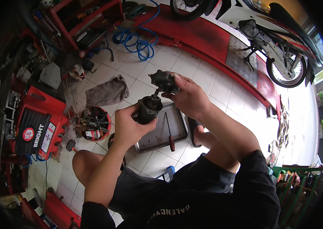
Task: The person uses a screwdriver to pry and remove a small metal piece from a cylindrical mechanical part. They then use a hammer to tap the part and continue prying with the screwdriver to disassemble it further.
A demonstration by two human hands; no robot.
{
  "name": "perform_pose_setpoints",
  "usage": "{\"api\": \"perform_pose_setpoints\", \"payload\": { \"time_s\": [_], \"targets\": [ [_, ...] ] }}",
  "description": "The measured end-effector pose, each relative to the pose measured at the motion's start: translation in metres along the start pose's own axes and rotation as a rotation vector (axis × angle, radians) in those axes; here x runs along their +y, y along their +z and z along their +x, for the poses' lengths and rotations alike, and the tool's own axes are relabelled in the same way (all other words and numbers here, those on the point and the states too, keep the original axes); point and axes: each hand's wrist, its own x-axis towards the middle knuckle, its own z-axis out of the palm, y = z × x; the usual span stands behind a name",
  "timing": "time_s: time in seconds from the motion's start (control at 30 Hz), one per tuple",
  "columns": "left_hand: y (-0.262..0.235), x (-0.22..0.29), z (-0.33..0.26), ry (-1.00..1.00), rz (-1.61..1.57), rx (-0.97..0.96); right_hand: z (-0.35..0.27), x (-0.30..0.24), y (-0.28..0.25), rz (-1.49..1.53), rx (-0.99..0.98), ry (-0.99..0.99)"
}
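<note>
My left hand [125,128] is wrapped round a dark cylindrical motor body [148,112], held upright with its open end facing up. From that end a thin metal shaft [155,94] rises toward a black, irregular end housing [164,81]. The housing is gripped in my right hand [192,97], thumb on its side, just above and right of the cylinder. Whether the shaft touches the housing, I cannot tell. Below both hands, a grey metal tray [185,131] rests on the floor with a red-handled screwdriver [172,146] and a few small bits in it.
A grey rag [108,91] and a red basin [106,135] of tools lie to the left, near a hammer [70,145]. Further left stands a red machine [35,129]. Coiled blue hose [140,44] lies before a red lift [192,30] bearing a motorcycle [270,42].
</note>
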Motion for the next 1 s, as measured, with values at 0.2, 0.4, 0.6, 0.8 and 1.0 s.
{"api": "perform_pose_setpoints", "payload": {
  "time_s": [0.2, 0.4, 0.6, 0.8, 1.0],
  "targets": [
    [-0.003, 0.000, 0.001, -0.008, 0.007, -0.016, 0.005, 0.009, 0.001, -0.047, 0.099, 0.055],
    [-0.008, 0.011, -0.001, -0.053, 0.020, -0.032, 0.003, 0.014, 0.002, -0.154, -0.009, -0.047],
    [-0.017, 0.010, -0.005, -0.035, 0.051, -0.003, 0.000, 0.012, 0.019, -0.339, -0.103, -0.160],
    [-0.019, 0.011, -0.009, -0.014, 0.041, 0.016, 0.000, 0.010, 0.022, -0.538, -0.164, -0.266],
    [-0.020, 0.004, -0.012, 0.048, 0.043, 0.035, 0.003, -0.001, 0.017, -0.730, -0.376, -0.404]
  ]
}}
